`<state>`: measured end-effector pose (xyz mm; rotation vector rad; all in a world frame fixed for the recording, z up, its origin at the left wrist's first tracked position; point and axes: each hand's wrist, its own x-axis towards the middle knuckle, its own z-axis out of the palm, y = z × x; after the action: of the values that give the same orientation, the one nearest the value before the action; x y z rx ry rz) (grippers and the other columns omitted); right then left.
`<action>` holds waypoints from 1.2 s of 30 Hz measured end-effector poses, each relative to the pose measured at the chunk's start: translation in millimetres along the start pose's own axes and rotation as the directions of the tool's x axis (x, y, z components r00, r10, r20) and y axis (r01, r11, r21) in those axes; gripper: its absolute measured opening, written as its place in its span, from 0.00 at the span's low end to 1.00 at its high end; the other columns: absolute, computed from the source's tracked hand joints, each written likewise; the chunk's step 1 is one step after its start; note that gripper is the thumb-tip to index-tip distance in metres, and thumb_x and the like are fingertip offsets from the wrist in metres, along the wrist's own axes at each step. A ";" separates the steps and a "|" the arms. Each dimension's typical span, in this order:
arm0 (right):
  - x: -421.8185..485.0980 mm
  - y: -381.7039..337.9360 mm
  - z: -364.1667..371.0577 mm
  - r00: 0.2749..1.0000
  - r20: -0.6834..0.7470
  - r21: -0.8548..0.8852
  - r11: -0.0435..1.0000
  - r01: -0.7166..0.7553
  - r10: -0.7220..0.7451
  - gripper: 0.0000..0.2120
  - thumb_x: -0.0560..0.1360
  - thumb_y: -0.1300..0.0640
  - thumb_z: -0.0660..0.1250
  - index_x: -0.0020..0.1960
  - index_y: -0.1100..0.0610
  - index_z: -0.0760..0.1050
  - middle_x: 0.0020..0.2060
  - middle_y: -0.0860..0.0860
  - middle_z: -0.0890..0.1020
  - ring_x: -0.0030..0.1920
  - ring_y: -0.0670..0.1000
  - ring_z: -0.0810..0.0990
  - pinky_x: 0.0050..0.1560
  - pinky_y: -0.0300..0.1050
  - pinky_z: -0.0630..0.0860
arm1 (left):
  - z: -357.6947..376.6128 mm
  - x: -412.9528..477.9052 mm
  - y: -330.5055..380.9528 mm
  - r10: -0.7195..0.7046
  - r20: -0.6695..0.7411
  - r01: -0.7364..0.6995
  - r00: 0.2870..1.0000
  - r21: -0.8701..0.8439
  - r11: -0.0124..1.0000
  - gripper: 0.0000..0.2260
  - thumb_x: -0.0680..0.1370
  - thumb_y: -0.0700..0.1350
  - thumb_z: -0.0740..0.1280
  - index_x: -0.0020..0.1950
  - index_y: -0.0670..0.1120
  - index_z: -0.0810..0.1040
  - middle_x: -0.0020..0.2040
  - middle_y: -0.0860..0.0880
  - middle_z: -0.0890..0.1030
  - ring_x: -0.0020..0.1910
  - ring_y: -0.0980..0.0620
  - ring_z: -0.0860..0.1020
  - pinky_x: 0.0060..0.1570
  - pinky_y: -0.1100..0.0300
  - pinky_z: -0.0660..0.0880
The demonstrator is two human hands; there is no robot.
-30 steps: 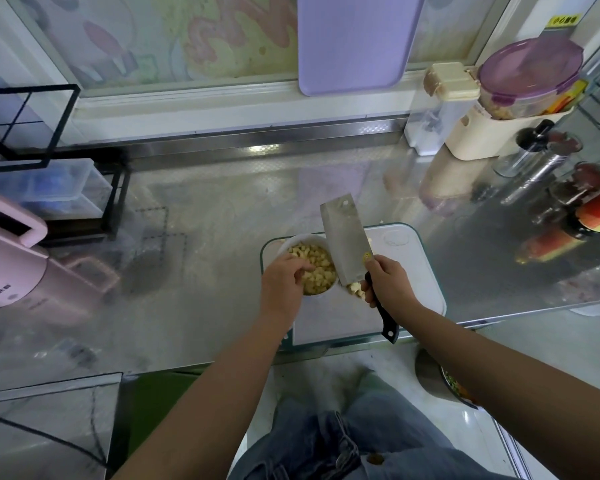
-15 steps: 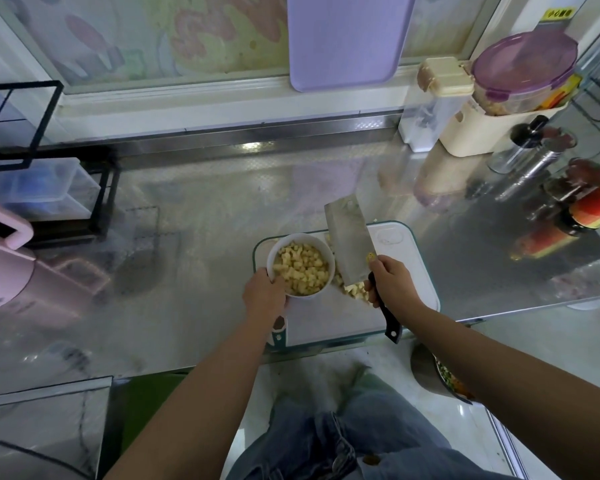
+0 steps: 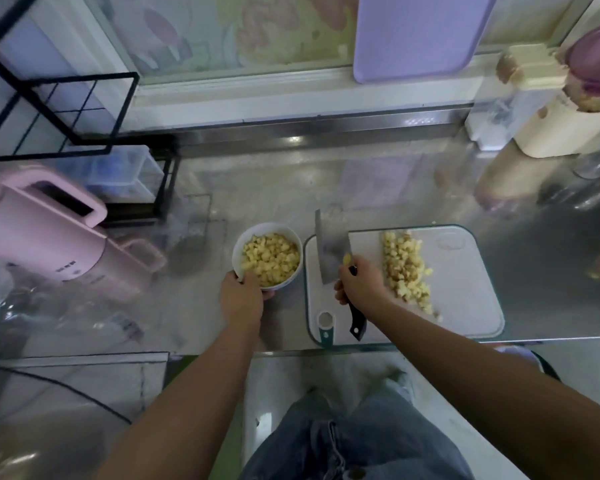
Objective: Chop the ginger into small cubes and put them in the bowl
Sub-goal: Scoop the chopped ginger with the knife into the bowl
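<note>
A white bowl full of small yellow ginger cubes stands on the steel counter, just left of the white cutting board. My left hand grips the bowl's near rim. My right hand holds the black handle of a cleaver, whose blade stands over the board's left part. A pile of chopped ginger cubes lies on the board to the right of that hand.
A pink kettle-like appliance stands at the left, with a black wire rack and clear boxes behind it. Cream containers and bottles crowd the right back corner. A purple board leans on the wall.
The bowl has moved left off the cutting board onto the counter, my left hand gripping its rim. The cleaver has swung to the board's left side, leaving the ginger pile uncovered on the right.
</note>
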<state>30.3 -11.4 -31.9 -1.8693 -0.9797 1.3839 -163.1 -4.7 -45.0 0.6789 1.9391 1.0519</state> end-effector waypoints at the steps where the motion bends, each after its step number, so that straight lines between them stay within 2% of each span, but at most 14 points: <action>1: 1.9 -0.7 7.8 1.000 0.008 0.014 1.000 -0.016 0.016 0.07 0.82 0.60 0.57 0.51 0.63 0.71 0.34 0.59 0.78 0.28 0.53 0.77 0.27 0.42 0.75 | -2.5 2.0 0.2 -0.013 0.001 0.013 1.000 -0.006 1.000 0.09 0.81 0.42 0.61 0.59 0.40 0.73 0.50 0.43 0.77 0.25 0.54 0.79 0.34 0.55 0.81; 5: 3.2 4.3 20.7 0.998 -0.014 0.017 0.998 -0.061 0.061 0.07 0.82 0.60 0.56 0.54 0.62 0.69 0.35 0.61 0.79 0.27 0.54 0.79 0.25 0.40 0.75 | -6.0 6.3 -2.8 -0.007 0.029 0.006 1.000 0.029 1.000 0.07 0.81 0.44 0.61 0.57 0.42 0.73 0.50 0.44 0.77 0.31 0.52 0.79 0.37 0.52 0.82; 9: -3.7 16.8 8.4 0.983 -0.141 0.050 0.993 -0.111 0.117 0.06 0.81 0.60 0.55 0.53 0.62 0.68 0.36 0.63 0.79 0.27 0.55 0.80 0.24 0.41 0.75 | 4.4 7.8 -2.8 -0.002 0.079 -0.001 0.997 0.035 0.999 0.07 0.81 0.44 0.60 0.55 0.41 0.72 0.46 0.47 0.77 0.27 0.53 0.80 0.44 0.45 0.81; 12: -13.4 28.1 -7.2 0.958 -0.243 0.068 0.988 -0.139 0.152 0.05 0.80 0.61 0.57 0.50 0.62 0.69 0.37 0.64 0.81 0.26 0.55 0.80 0.23 0.42 0.75 | 18.2 6.9 -3.5 0.004 0.121 -0.008 0.993 0.033 0.999 0.05 0.81 0.44 0.60 0.54 0.43 0.71 0.43 0.50 0.76 0.23 0.57 0.79 0.44 0.44 0.81; 14: -20.8 34.5 -16.9 0.940 -0.298 0.077 0.986 -0.148 0.165 0.05 0.80 0.61 0.57 0.50 0.63 0.69 0.35 0.64 0.81 0.25 0.55 0.80 0.23 0.43 0.77 | 28.0 4.1 -4.4 0.008 0.153 -0.014 0.988 0.039 0.999 0.05 0.81 0.44 0.60 0.54 0.44 0.70 0.42 0.51 0.75 0.23 0.59 0.79 0.45 0.44 0.81; 16: -28.0 39.9 -25.4 0.927 -0.331 0.084 0.984 -0.157 0.176 0.06 0.80 0.61 0.57 0.49 0.63 0.69 0.34 0.64 0.81 0.25 0.56 0.81 0.25 0.47 0.79 | 37.5 -1.6 -3.0 -0.002 0.166 -0.008 0.986 0.063 0.998 0.06 0.81 0.45 0.60 0.55 0.45 0.72 0.46 0.48 0.77 0.29 0.55 0.81 0.46 0.44 0.81; 19: -35.5 47.1 -36.7 0.921 -0.344 0.056 0.983 -0.174 0.183 0.06 0.80 0.61 0.57 0.49 0.62 0.69 0.34 0.63 0.81 0.25 0.55 0.80 0.23 0.43 0.77 | 52.8 -10.9 -2.5 0.006 0.160 -0.032 0.987 0.160 0.987 0.12 0.80 0.47 0.61 0.59 0.42 0.74 0.54 0.42 0.78 0.48 0.41 0.81 0.50 0.43 0.79; 21: -38.5 49.6 -43.7 0.927 -0.333 0.057 0.985 -0.165 0.174 0.04 0.80 0.61 0.56 0.48 0.61 0.68 0.33 0.60 0.80 0.24 0.54 0.78 0.23 0.42 0.75 | 61.4 -18.5 -1.8 0.013 0.181 -0.048 0.983 0.189 0.981 0.12 0.79 0.47 0.62 0.59 0.41 0.73 0.53 0.42 0.78 0.52 0.39 0.79 0.52 0.42 0.78; 23: -41.6 51.3 -53.4 0.942 -0.316 0.040 0.994 -0.106 0.113 0.05 0.80 0.61 0.56 0.45 0.58 0.68 0.30 0.57 0.77 0.23 0.51 0.74 0.22 0.40 0.72 | 66.6 -25.1 -1.0 0.010 0.203 -0.057 0.979 0.226 0.973 0.12 0.79 0.47 0.62 0.58 0.41 0.74 0.53 0.42 0.78 0.51 0.39 0.79 0.52 0.43 0.78; 26: -44.8 50.8 -80.7 0.947 -0.316 -0.136 0.990 0.020 -0.063 0.09 0.81 0.55 0.58 0.41 0.53 0.70 0.30 0.54 0.78 0.24 0.49 0.74 0.23 0.38 0.71 | 69.8 -31.8 -1.3 0.020 0.210 -0.088 0.978 0.319 0.944 0.12 0.79 0.48 0.60 0.57 0.41 0.74 0.53 0.41 0.79 0.51 0.41 0.78 0.54 0.45 0.77; 29: -39.6 44.8 -116.1 0.907 -0.334 -0.392 0.913 0.115 -0.258 0.10 0.80 0.52 0.59 0.44 0.55 0.72 0.32 0.54 0.80 0.30 0.54 0.77 0.30 0.46 0.73 | 71.8 -34.7 -0.2 0.004 0.221 -0.088 0.975 0.370 0.925 0.14 0.80 0.48 0.59 0.60 0.40 0.73 0.54 0.40 0.78 0.51 0.41 0.77 0.54 0.47 0.76; 31: -30.0 40.1 -137.3 0.889 -0.313 -0.583 0.806 0.098 -0.335 0.11 0.81 0.49 0.56 0.48 0.53 0.74 0.36 0.53 0.81 0.36 0.57 0.78 0.36 0.48 0.74 | 72.4 -35.7 3.1 -0.026 0.239 -0.073 0.971 0.398 0.914 0.14 0.81 0.49 0.56 0.61 0.41 0.72 0.53 0.41 0.79 0.48 0.42 0.79 0.53 0.49 0.77; 33: -16.5 36.4 -154.4 0.885 -0.289 -0.711 0.701 0.058 -0.366 0.11 0.82 0.50 0.55 0.56 0.49 0.75 0.41 0.54 0.81 0.42 0.60 0.79 0.37 0.47 0.72 | 70.9 -35.6 5.0 -0.037 0.242 -0.068 0.969 0.413 0.908 0.16 0.81 0.50 0.53 0.60 0.41 0.73 0.51 0.40 0.80 0.46 0.41 0.80 0.53 0.49 0.78; 36: 7.1 32.8 -175.8 0.888 -0.271 -0.773 0.633 0.030 -0.373 0.15 0.82 0.55 0.56 0.65 0.49 0.74 0.48 0.59 0.81 0.47 0.63 0.78 0.41 0.48 0.69 | 66.6 -38.5 1.0 -0.003 0.166 -0.068 0.986 0.422 0.904 0.19 0.82 0.48 0.51 0.60 0.37 0.74 0.55 0.38 0.79 0.54 0.38 0.77 0.55 0.54 0.73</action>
<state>207.4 -30.6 -14.9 -2.3836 -1.6385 0.3680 -86.4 -5.0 -50.4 1.0080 2.0337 0.5651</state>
